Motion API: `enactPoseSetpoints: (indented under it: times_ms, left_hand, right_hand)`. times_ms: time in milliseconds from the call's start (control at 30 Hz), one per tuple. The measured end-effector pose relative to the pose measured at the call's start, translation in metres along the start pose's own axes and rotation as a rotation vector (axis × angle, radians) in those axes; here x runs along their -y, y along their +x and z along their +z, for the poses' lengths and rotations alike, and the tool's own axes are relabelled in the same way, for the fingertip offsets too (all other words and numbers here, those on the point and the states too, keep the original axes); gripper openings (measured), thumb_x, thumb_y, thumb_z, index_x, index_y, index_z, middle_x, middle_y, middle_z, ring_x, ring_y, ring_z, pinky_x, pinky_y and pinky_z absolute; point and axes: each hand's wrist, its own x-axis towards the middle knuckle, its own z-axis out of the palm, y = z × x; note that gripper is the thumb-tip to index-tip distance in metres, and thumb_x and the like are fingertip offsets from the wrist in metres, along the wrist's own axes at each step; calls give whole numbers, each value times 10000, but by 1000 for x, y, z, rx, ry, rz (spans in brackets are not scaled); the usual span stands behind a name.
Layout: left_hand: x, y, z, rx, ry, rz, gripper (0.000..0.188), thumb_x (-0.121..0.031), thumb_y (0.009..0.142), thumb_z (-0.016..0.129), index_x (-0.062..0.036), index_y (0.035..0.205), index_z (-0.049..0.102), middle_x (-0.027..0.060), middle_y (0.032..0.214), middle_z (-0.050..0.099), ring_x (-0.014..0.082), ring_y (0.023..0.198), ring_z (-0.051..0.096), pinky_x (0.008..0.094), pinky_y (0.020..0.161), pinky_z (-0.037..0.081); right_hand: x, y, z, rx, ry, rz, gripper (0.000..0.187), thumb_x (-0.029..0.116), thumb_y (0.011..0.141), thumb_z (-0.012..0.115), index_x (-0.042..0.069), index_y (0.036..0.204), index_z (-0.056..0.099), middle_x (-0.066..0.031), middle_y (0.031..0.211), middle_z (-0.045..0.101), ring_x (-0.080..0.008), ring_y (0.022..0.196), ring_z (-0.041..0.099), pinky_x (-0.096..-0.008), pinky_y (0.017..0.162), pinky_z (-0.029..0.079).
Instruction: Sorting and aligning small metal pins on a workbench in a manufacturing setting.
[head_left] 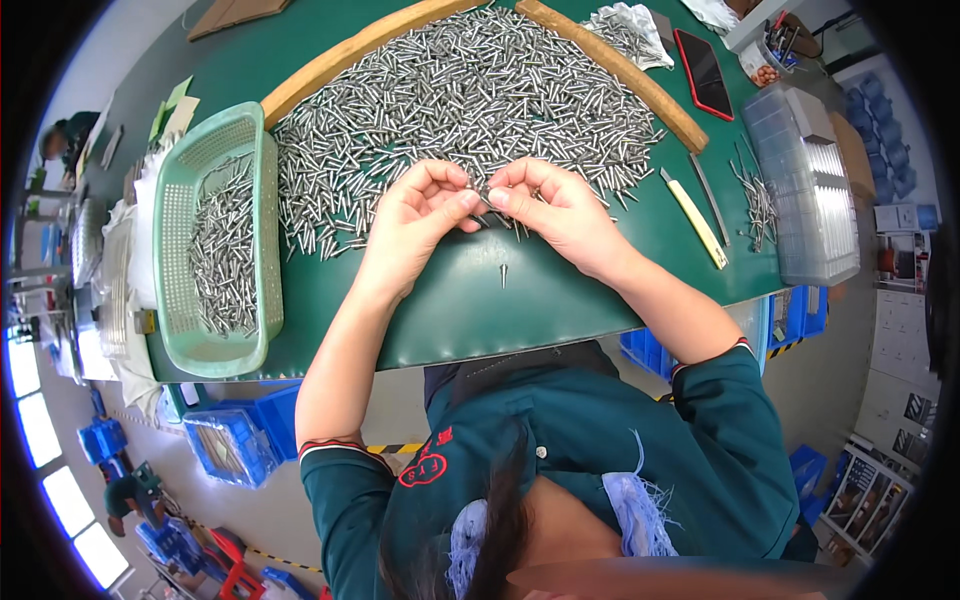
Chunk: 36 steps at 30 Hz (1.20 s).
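Observation:
A broad heap of small, silvery, tapered metal pins (480,90) covers the far half of the green table. At its near edge my two hands come close together, fingertips almost meeting. My left hand (428,205) is closed in a pinch, with a small dark metal pin showing at its thumb and fingertips. Thumb and forefinger of my right hand (552,208) are pressed together too; what lies between them is too small to make out against the heap. One loose pin (503,276) lies on the table, nearer to me than the hands.
At left stands a green plastic basket (168,250) with more pins. Wooden strips (625,78) border the heap. To the right lie a red-edged phone (704,75), a yellow utility knife (697,222), a thin metal strip (711,200) and a clear plastic box (815,200).

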Motion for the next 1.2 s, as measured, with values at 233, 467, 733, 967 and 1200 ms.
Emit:
enactPoseSetpoints:
  times_ms: [233,467,733,967,1200]
  left_hand:
    - [-1,0,3,14,-88,-100,132,-45,863,587,-49,972,513,36,903,576,115,805,600,228,694,522]
    - [-1,0,4,-7,-98,-104,143,-37,857,589,-51,975,508,35,927,564,107,771,594,230,696,528]
    - [11,0,4,36,-2,79,181,-14,864,587,-9,1017,492,51,933,572,116,826,603,235,692,519]
    - [8,0,7,41,-23,35,176,-42,871,592,-7,1021,506,65,934,588,137,860,620,249,699,527]
    - [3,2,-2,3,-300,-77,159,-116,905,557,-20,1027,521,80,922,607,180,856,639,269,705,539]
  right_hand:
    - [-2,-3,2,-8,42,-4,201,167,879,606,9,1003,603,35,798,557,-23,726,474,-183,671,415]
    - [1,-5,2,-17,-47,0,166,150,868,622,35,988,618,66,722,507,-1,658,420,-170,592,368]
    - [-2,-3,5,-64,-85,-47,168,177,858,645,31,937,620,43,723,544,-14,653,443,-177,593,385]
    - [-9,2,5,-64,-25,-126,177,218,893,601,41,885,602,20,755,573,-25,636,478,-182,559,396]
    - [8,3,-7,70,860,570,198,259,958,482,72,911,527,16,767,476,1,489,318,-136,373,203]
